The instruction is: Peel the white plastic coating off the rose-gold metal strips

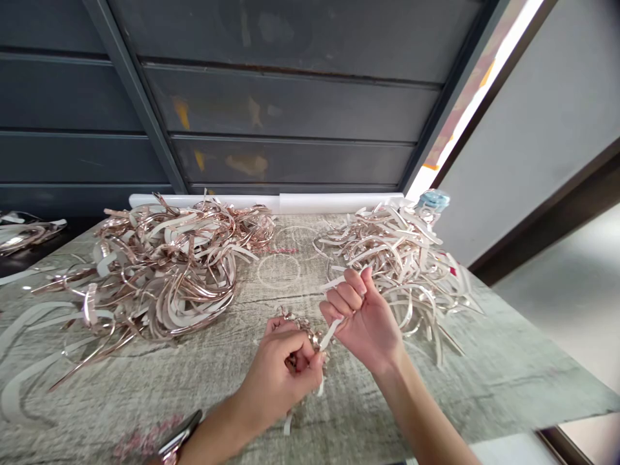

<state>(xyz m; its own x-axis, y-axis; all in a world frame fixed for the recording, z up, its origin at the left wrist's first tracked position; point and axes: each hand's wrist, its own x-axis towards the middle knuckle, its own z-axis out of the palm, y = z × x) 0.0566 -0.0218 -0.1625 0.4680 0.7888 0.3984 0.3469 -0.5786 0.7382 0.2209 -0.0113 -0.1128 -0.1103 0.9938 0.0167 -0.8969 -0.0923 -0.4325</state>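
Short pale strip [330,334] lay taut between both hands near the middle of the bench's [159,368] front edge, long axis slanting from left hand [285,365], pinching its near end against a curled bundle [314,338], up to right hand [371,326], closed on its far end. Counted: one strip, one bundle, two tangled heaps, left [184,278] and right [387,248], the right hand touching or just beside the latter

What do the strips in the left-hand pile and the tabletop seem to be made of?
Strips in the left-hand pile: probably metallic-coated synthetic leather or film; one face shines rose gold, the other is matte white. Tabletop: wood-look laminate or sheet covering, perhaps; it is dull grey-green with grain-like streaks.
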